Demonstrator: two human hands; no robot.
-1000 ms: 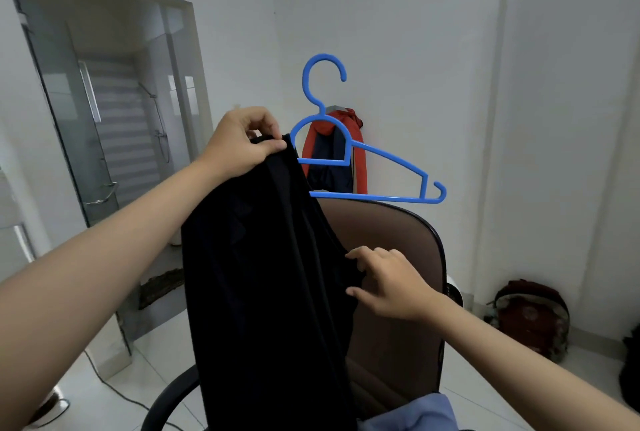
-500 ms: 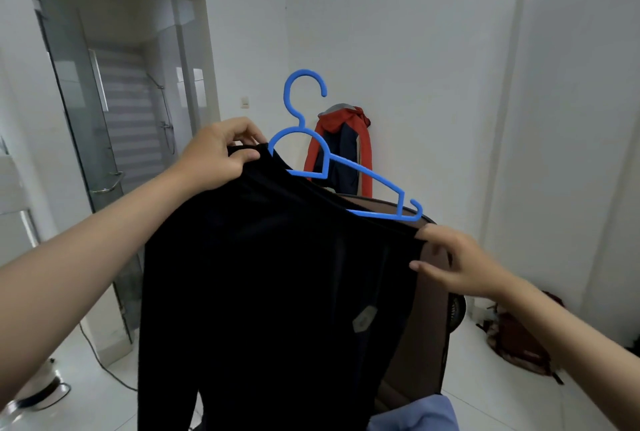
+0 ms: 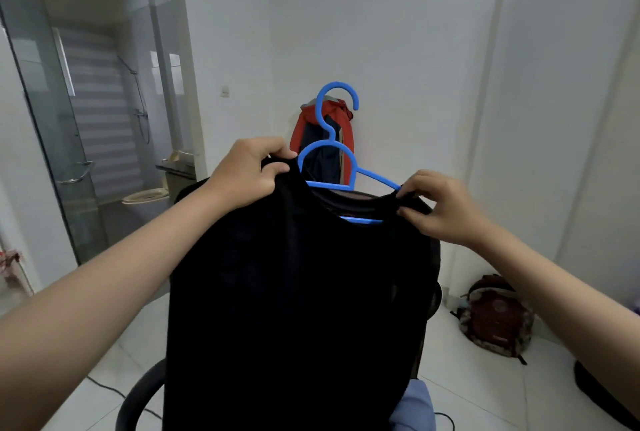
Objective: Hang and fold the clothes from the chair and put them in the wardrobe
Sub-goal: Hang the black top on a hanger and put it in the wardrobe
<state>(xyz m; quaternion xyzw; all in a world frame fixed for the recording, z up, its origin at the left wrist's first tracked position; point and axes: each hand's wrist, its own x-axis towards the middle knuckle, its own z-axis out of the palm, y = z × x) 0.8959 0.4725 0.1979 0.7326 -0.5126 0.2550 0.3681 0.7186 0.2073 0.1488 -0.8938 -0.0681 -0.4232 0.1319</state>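
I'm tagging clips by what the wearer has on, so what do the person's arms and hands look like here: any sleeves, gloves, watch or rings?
Both forearms are bare right to the frame's edges, with no sleeve in view. The left hand and right hand wear no gloves, and no watch, bracelet or ring shows on either wrist or on the visible fingers.

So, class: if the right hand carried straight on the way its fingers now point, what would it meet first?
The right hand points left along the black shirt collar. It would probably meet the blue hanger neck first, then the left hand; depth is unclear.
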